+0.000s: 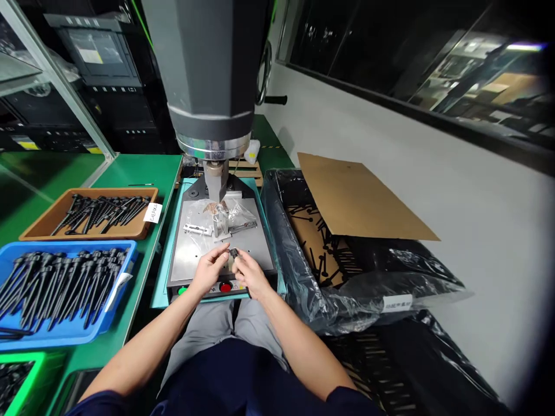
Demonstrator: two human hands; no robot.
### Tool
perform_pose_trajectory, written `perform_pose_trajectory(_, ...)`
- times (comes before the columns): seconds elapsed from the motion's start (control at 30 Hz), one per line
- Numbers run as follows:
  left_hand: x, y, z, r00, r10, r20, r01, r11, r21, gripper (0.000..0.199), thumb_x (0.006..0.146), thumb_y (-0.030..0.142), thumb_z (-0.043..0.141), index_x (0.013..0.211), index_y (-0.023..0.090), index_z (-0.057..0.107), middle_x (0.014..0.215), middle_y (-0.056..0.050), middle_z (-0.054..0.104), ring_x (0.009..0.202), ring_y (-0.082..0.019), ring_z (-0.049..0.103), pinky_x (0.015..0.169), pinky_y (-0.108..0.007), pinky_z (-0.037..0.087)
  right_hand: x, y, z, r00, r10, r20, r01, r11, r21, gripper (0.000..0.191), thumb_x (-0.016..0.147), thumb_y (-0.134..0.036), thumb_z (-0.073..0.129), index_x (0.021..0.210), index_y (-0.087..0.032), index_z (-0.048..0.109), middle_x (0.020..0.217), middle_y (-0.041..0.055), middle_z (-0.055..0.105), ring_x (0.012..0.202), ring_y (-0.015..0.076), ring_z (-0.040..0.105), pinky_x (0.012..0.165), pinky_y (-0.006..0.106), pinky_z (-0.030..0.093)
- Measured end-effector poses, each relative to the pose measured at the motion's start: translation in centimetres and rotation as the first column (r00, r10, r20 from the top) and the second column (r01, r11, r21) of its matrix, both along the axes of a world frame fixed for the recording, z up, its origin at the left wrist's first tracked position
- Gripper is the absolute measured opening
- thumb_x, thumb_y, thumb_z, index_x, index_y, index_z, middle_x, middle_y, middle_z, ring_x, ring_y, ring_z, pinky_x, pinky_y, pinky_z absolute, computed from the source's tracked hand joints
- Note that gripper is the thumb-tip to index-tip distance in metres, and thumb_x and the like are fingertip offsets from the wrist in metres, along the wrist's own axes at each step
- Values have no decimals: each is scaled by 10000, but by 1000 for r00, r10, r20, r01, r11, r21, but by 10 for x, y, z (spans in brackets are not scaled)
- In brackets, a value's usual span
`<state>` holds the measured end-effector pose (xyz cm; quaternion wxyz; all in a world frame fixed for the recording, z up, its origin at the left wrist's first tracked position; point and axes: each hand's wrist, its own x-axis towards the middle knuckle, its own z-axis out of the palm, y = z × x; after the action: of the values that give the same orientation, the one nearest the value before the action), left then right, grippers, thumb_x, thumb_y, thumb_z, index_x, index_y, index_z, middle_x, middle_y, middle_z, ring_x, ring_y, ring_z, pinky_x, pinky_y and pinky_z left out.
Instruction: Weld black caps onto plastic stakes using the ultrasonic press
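My right hand (pixel 250 274) pinches a small dark part (pixel 234 252) over the front of the machine's metal plate (pixel 186 260). Close beside it on the left, my left hand (pixel 211 267) has its thumb and fingertips pressed together near the same part; whether they grip anything is too small to tell. Beyond both hands, a metal fixture (pixel 221 224) with clear plastic film around it stands on the plate, directly below the press head (pixel 215 182). A red button (pixel 225 287) and a green button (pixel 182 290) show on the machine's front edge.
At the left, a brown tray (pixel 32 232) and a blue tray (pixel 102 323) hold black long-stemmed parts; a green bin (pixel 37 375) is nearer. On the right stands a plastic-lined box (pixel 299 277) with similar parts, partly covered by a cardboard sheet (pixel 364 202).
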<state>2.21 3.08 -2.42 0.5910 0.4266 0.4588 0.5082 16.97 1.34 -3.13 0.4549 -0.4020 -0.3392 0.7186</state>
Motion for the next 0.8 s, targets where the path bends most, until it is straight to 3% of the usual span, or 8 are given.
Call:
perform_pose_trajectory(0.1, 15, 20, -11, 966, 26, 257, 12, 989, -148, 359, 751, 294, 766, 1087, 181, 708, 1269, -127, 636, 1064, -235, 639, 845, -318, 534, 1, 28, 1, 990, -140, -5, 140, 989, -39, 496, 789, -613, 644, 1067, -208, 577, 493, -126, 377, 354, 33, 239, 336, 143, 138)
perform_pose_trajectory(0.17, 23, 32, -17, 885, -1, 465, 117, 968, -220, 296, 796, 313, 724, 1041, 150, 697, 1112, -127, 684, 892, -192, 671, 750, -293, 549, -1, 47, 5, 982, -179, -60, 174, 982, -77, 467, 789, -605, 654, 977, -183, 587, 481, -113, 400, 356, 42, 285, 326, 147, 185)
perform_pose_trajectory(0.23, 28, 41, -20, 765, -17, 643, 218, 947, -235, 274, 854, 359, 653, 996, 127, 682, 885, -94, 692, 714, -154, 654, 665, -277, 546, -5, 64, 10, 978, -156, -137, 140, 983, -120, 411, 807, -548, 668, 921, -161, 586, 539, -73, 497, 382, 46, 359, 331, 149, 244)
perform_pose_trajectory(0.3, 30, 47, -22, 675, 32, 737, 223, 943, -246, 301, 892, 406, 588, 935, 121, 674, 764, -72, 667, 629, -143, 624, 607, -271, 534, -8, 78, 17, 971, -110, -211, 74, 982, -172, 348, 844, -491, 652, 880, -153, 580, 604, -38, 557, 405, 45, 399, 342, 143, 279)
perform_pose_trajectory(0.47, 23, 53, -22, 569, 279, 773, -26, 946, -323, 268, 904, 418, 564, 884, 172, 669, 904, -75, 706, 830, -175, 670, 762, -303, 551, -18, 96, 24, 952, 29, -306, -108, 963, -245, 322, 923, -488, 544, 848, -175, 539, 572, -46, 538, 341, 24, 274, 316, 120, 151)
perform_pose_trajectory(0.57, 13, 53, -22, 514, 364, 777, -111, 926, -360, 198, 904, 360, 574, 830, 194, 650, 824, -42, 689, 828, -141, 669, 799, -283, 546, -26, 96, 21, 954, 95, -285, -160, 964, -211, 339, 922, -529, 524, 884, -193, 520, 561, -56, 531, 329, 26, 241, 322, 127, 108)
perform_pose_trajectory(0.7, -1, 48, -15, 472, 404, 784, -170, 914, -368, 240, 925, 231, 521, 698, 198, 595, 664, 0, 630, 701, -101, 644, 697, -210, 531, -38, 93, 17, 976, 55, -211, -70, 995, -64, 319, 824, -466, 681, 899, -217, 496, 604, -73, 533, 375, 31, 326, 357, 127, 181)
perform_pose_trajectory(0.8, -8, 38, -2, 474, 386, 791, -180, 922, -342, 247, 920, 185, 510, 693, 198, 606, 657, -2, 632, 687, -101, 638, 672, -197, 525, -48, 93, 16, 986, -18, -165, 33, 996, 87, 332, 762, -409, 733, 916, -214, 514, 679, -55, 568, 469, 49, 439, 416, 145, 300)
